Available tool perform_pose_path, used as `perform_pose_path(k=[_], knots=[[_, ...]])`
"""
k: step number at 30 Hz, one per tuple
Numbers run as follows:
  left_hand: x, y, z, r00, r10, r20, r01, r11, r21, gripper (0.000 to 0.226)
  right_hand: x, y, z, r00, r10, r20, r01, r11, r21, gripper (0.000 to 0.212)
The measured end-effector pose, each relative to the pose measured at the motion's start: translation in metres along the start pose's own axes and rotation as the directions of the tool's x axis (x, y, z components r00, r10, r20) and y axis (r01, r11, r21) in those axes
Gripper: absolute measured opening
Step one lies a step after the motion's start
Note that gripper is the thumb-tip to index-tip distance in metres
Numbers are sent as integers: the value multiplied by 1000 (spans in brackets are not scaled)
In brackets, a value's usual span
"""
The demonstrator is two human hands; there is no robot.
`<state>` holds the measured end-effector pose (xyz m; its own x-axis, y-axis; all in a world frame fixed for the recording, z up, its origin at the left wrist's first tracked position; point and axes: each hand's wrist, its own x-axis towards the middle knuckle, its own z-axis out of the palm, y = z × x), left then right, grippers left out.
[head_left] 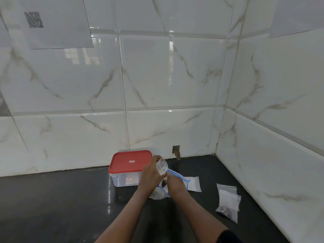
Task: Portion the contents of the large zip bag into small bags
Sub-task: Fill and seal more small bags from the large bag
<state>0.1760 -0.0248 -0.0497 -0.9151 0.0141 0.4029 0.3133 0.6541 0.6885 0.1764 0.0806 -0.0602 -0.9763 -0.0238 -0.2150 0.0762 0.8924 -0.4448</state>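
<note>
The large zip bag (182, 178), clear with a blue zip edge, lies on the dark counter in front of me, its mouth open. My right hand (175, 185) reaches into that mouth; what its fingers hold is hidden. My left hand (151, 173) holds a small clear bag (162, 166) upright with its mouth open, just above the large bag. An empty small bag (193, 184) lies flat behind the large one. To the right lie two small bags (228, 201), the nearer one with dark contents at its bottom.
A clear plastic box with a red lid (129, 163) stands against the tiled wall, just left of my hands. Marble-look tiled walls meet in a corner at the right. A small hole (176, 151) shows in the wall near the counter.
</note>
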Motion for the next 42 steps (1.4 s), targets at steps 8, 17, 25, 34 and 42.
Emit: perform_pose_path(k=[8, 17, 25, 34, 42], knots=[[3, -1, -3, 1000, -2, -2, 2, 1000, -22, 57, 2, -13, -7, 994, 108, 32, -109, 993, 46, 36], [0, -2, -3, 1000, 8, 2, -8, 1000, -25, 54, -2, -9, -6, 982, 164, 97, -170, 984, 58, 37], [2, 3, -4, 999, 20, 26, -21, 1000, 7, 54, -1, -3, 1, 990, 138, 18, -139, 979, 150, 31], [0, 2, -10, 996, 47, 71, -47, 999, 3, 52, -3, -4, 1, 989, 146, 32, -149, 968, 200, 21], [-3, 5, -16, 995, 50, 85, -50, 999, 2, 48, 3, -5, -3, 971, 185, 150, -228, 901, 370, 39]])
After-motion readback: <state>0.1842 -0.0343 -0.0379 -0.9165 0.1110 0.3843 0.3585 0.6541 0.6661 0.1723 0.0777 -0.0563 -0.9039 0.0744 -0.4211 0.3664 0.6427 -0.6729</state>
